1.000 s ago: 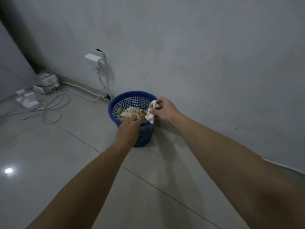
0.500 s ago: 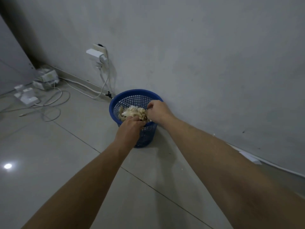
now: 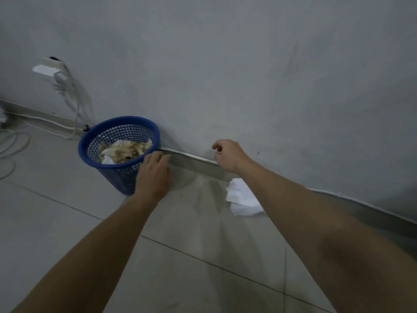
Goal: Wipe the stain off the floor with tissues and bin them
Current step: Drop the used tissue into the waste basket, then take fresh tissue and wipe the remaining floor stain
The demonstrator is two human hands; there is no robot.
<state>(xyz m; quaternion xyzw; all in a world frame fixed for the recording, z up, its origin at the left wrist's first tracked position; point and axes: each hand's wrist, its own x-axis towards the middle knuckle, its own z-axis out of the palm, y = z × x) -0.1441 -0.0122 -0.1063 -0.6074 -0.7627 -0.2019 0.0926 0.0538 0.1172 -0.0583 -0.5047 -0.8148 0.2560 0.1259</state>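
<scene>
A blue mesh bin (image 3: 112, 129) stands on the floor against the wall, with crumpled brown-stained tissues (image 3: 126, 150) inside. My left hand (image 3: 154, 175) hovers just right of the bin's rim, fingers extended and holding nothing. Further right, near the skirting, my right hand (image 3: 228, 157) is empty with its fingers loosely curled. A pile of clean white tissues (image 3: 241, 197) lies on the floor by the wall, partly hidden under my right forearm.
A grey wall runs close behind the bin. A wall socket with a white plug (image 3: 48, 72) and cables (image 3: 13, 143) sit at the left. Grey floor tiles (image 3: 191, 256) fill the foreground.
Both hands have come out of the bin and moved right, now empty; the tissues they held lie in the bin. The view has swung right, revealing the white tissue pile.
</scene>
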